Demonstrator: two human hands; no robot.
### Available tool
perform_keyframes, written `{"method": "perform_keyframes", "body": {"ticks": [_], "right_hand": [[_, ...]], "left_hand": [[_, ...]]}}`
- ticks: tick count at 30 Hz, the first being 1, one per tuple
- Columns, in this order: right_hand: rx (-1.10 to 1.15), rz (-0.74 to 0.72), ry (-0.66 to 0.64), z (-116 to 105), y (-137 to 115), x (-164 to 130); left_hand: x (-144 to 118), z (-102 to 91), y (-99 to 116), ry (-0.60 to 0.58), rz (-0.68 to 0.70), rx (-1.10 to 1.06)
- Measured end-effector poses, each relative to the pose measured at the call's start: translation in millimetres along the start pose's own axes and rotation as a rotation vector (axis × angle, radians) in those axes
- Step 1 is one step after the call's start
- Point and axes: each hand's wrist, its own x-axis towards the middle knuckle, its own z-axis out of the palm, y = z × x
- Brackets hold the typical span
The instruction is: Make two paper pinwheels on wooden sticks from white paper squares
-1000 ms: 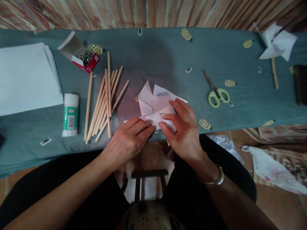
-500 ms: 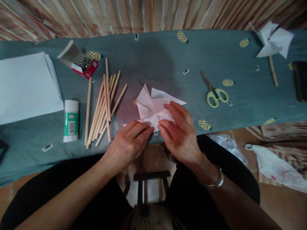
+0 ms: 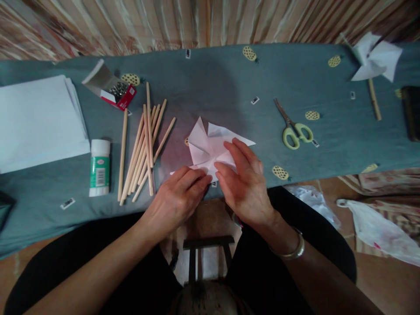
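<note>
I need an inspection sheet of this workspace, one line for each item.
Surface: table under a teal cloth with pineapple prints.
Job's things: folded white paper, pinwheel-shaped, flat near the front edge.
Clutter: sticks, glue, pin box open, paper stack, scissors, finished pinwheel, dark object at the right edge.
Hands: left hand and right hand both press on the paper.
Cables: nothing seen.
Surroundings: striped curtain behind, plastic bag on the floor.
</note>
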Motion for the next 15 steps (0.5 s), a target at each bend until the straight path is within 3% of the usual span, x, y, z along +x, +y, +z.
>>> {"method": "perform_keyframes", "body": {"ticks": [6,15], "right_hand": [[-0.047,-0.020,0.025,4.0,-0.1,1.6],[0.003,0.015,-0.038,3.6,-2.6,4.4]], "left_hand": [[-0.5,-0.5,0.5,-0.002,0.000,0.006],[-2.4,0.5,-0.1,-0.003,0.000,-0.007]]}}
